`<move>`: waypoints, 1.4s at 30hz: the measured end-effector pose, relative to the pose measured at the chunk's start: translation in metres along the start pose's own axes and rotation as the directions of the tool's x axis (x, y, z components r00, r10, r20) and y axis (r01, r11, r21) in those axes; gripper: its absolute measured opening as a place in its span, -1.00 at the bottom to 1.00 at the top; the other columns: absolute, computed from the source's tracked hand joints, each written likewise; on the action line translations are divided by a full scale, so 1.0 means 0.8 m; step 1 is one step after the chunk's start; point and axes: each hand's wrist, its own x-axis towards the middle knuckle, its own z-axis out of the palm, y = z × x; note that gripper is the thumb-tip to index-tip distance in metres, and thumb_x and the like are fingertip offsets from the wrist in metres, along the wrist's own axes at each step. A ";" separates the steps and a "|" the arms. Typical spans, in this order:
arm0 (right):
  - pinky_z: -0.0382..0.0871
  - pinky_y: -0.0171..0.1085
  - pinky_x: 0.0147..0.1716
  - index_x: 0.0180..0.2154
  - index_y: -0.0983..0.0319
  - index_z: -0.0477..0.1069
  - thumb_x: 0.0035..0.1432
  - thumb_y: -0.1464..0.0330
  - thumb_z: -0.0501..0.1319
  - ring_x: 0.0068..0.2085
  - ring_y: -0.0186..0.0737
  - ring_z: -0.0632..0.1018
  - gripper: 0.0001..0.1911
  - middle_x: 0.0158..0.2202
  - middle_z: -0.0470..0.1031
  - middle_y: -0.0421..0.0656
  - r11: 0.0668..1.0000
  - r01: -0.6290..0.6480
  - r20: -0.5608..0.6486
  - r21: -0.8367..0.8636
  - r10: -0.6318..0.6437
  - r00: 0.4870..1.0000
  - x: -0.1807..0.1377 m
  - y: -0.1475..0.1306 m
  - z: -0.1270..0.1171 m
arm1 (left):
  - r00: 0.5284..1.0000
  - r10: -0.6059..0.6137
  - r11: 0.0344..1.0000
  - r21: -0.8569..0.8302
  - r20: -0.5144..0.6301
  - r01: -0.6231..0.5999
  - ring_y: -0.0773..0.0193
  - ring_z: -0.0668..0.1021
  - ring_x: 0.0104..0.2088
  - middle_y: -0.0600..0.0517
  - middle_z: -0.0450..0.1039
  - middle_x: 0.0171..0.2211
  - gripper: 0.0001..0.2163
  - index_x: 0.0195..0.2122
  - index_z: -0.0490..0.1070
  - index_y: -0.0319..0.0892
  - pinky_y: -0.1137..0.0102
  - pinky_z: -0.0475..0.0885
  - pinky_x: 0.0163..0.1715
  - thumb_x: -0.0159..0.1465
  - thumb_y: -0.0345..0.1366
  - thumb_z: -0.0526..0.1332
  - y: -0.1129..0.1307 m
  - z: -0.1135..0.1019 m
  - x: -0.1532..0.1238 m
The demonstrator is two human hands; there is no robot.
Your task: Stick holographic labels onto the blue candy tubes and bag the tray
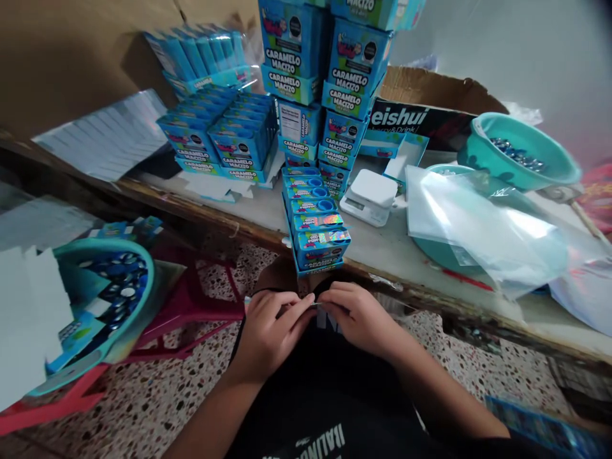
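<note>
My left hand [270,328] and my right hand [357,317] meet in my lap, just below the table edge. Their fingertips pinch a small thin item [315,306] between them; it is too hidden to name. Directly above the hands, a row of small blue candy boxes [315,220] runs back from the front of the table [382,252]. The front boxes carry shiny holographic labels. Behind that row rise tall stacks of blue "Caramelo Macizo" boxes [329,70].
A white scale [370,196] sits right of the row. Clear plastic bags [482,226] cover a teal lid, with a teal bowl [521,153] of wrapped candies behind. At my left, a teal bowl [102,299] of dark pieces rests on a red stool [191,306].
</note>
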 end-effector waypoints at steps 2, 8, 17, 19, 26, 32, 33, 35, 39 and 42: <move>0.28 -0.30 -0.28 -0.21 0.22 0.52 0.34 0.49 0.12 -0.27 -0.27 0.47 -0.80 -0.34 0.46 -0.17 1.000 0.013 0.011 -0.028 -0.013 1.000 0.002 -0.001 0.002 | 0.996 -0.056 0.997 -0.049 0.063 0.059 0.27 0.54 -0.30 0.04 0.52 -0.32 -0.86 -0.13 0.55 -0.12 0.33 0.37 -0.21 0.31 -0.38 0.27 -0.001 -0.002 0.008; 0.30 -0.29 -0.22 -0.23 0.24 0.51 0.34 0.50 0.12 -0.23 -0.25 0.47 -0.80 -0.28 0.47 -0.13 0.999 0.007 0.003 -0.037 -0.007 1.000 0.008 -0.002 0.004 | 0.964 -0.139 0.962 -0.200 0.225 0.185 0.30 0.57 -0.29 0.05 0.53 -0.31 -0.87 -0.26 0.58 -0.12 0.41 0.42 -0.25 0.33 -0.40 0.22 -0.011 -0.006 0.023; 0.26 -0.30 -0.29 -0.31 0.24 0.43 0.32 0.50 0.11 -0.31 -0.28 0.44 -0.83 -0.36 0.43 -0.19 0.999 -0.020 0.005 0.048 0.020 1.000 0.007 -0.002 0.011 | 0.998 0.053 0.988 -0.142 -0.021 -0.055 0.28 0.52 -0.33 0.02 0.56 -0.30 -0.74 -0.02 0.50 -0.14 0.36 0.41 -0.30 0.26 -0.46 0.31 -0.020 0.007 -0.006; 0.26 -0.30 -0.29 -0.32 0.24 0.43 0.32 0.50 0.12 -0.31 -0.28 0.44 -0.83 -0.37 0.43 -0.19 0.998 -0.025 0.003 0.060 0.025 1.000 0.008 -0.001 0.013 | 0.997 0.072 0.993 -0.092 -0.027 -0.074 0.25 0.54 -0.29 0.01 0.57 -0.26 -0.73 -0.03 0.50 -0.13 0.32 0.42 -0.26 0.25 -0.46 0.33 -0.020 0.009 -0.010; 0.26 -0.29 -0.29 -0.32 0.24 0.44 0.31 0.49 0.13 -0.31 -0.27 0.45 -0.84 -0.37 0.45 -0.18 0.993 -0.051 -0.025 0.110 0.054 0.998 0.004 -0.001 0.012 | 0.976 0.173 0.982 0.095 -0.130 -0.162 0.15 0.53 -0.15 -0.07 0.55 -0.20 -0.62 0.00 0.51 -0.21 0.23 0.50 -0.10 0.14 -0.51 0.41 -0.014 0.014 -0.013; 0.25 -0.29 -0.29 -0.33 0.25 0.45 0.30 0.49 0.13 -0.32 -0.27 0.45 -0.84 -0.39 0.44 -0.19 0.995 -0.054 -0.042 0.084 0.058 0.997 0.000 0.001 0.010 | 0.980 0.183 0.981 0.087 -0.083 -0.176 0.14 0.50 -0.12 -0.06 0.54 -0.18 -0.59 0.02 0.50 -0.21 0.20 0.50 -0.04 0.13 -0.54 0.41 -0.011 0.019 -0.017; 0.25 -0.29 -0.30 -0.33 0.25 0.45 0.30 0.49 0.13 -0.32 -0.27 0.45 -0.84 -0.39 0.44 -0.19 0.996 -0.048 -0.049 0.080 0.052 0.997 0.000 0.001 0.010 | 0.980 0.183 0.980 0.092 -0.084 -0.175 0.14 0.50 -0.12 -0.05 0.54 -0.18 -0.59 0.02 0.50 -0.20 0.19 0.51 -0.04 0.13 -0.54 0.41 -0.010 0.020 -0.017; 0.25 -0.29 -0.30 -0.32 0.25 0.45 0.30 0.49 0.13 -0.32 -0.27 0.45 -0.84 -0.38 0.45 -0.18 0.997 -0.029 -0.060 0.074 0.034 0.998 -0.001 0.000 0.010 | 0.978 0.181 0.980 0.102 -0.103 -0.171 0.15 0.50 -0.13 -0.04 0.53 -0.20 -0.60 0.01 0.51 -0.20 0.20 0.51 -0.05 0.12 -0.53 0.43 -0.009 0.020 -0.016; 0.24 -0.28 -0.29 -0.29 0.25 0.47 0.30 0.48 0.15 -0.33 -0.27 0.47 -0.86 -0.37 0.49 -0.17 0.999 0.015 -0.070 0.038 -0.012 0.997 -0.005 -0.006 0.010 | 0.973 0.195 0.978 0.098 -0.122 -0.183 0.16 0.51 -0.13 -0.03 0.53 -0.22 -0.61 -0.02 0.52 -0.19 0.21 0.53 -0.05 0.11 -0.52 0.44 -0.007 0.015 -0.019; 0.24 -0.26 -0.27 -0.29 0.25 0.48 0.29 0.48 0.16 -0.32 -0.26 0.48 -0.87 -0.35 0.52 -0.16 1.000 0.030 -0.065 0.005 -0.029 0.997 -0.008 -0.011 0.009 | 0.970 0.203 0.977 0.101 -0.132 -0.190 0.17 0.52 -0.13 -0.01 0.53 -0.24 -0.61 -0.01 0.52 -0.15 0.23 0.54 -0.05 0.13 -0.52 0.42 -0.008 0.011 -0.023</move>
